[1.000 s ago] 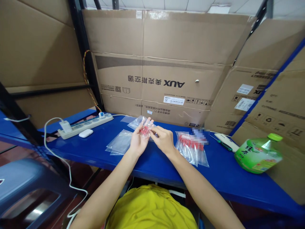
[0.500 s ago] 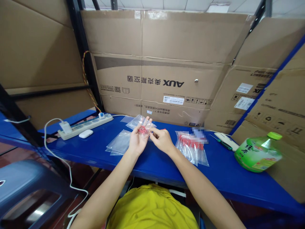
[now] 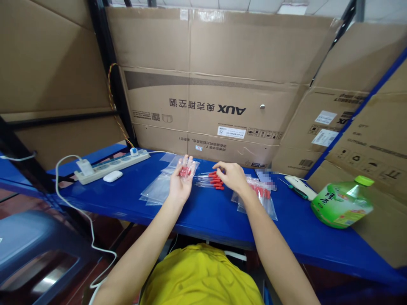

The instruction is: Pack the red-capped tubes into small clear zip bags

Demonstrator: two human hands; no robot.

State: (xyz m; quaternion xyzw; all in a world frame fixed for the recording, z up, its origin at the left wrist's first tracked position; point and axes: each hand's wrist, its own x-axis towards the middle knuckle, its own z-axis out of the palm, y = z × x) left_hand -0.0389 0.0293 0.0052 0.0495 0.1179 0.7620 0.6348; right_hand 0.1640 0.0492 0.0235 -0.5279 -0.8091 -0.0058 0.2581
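Observation:
My left hand (image 3: 180, 186) is palm up, its thumb pressed over a clear plastic bag (image 3: 193, 165) with something red inside. Over a small group of red-handled screwdrivers (image 3: 216, 181) with thin shafts, my right hand (image 3: 233, 176) hangs with thumb and forefinger bent and slightly apart. Its fingertips are close to the upper handles; whether they touch one I cannot tell. Flat clear bags (image 3: 157, 188) lie stacked beneath and left of my left hand. To the right, partly behind my right wrist, are filled bags (image 3: 270, 207) with red handles showing.
A white power strip (image 3: 111, 166) with plugs and a small white case (image 3: 112, 176) are at the left. On the right lie a white object (image 3: 297, 186), a green-handled tool (image 3: 302, 194) and a large green bottle (image 3: 341, 205). Cardboard (image 3: 203, 55) walls the back of the blue table (image 3: 203, 216).
My right hand has left the bag and moved right, over the red-handled screwdrivers, which are now uncovered. My left hand has shifted slightly left, still holding the bag.

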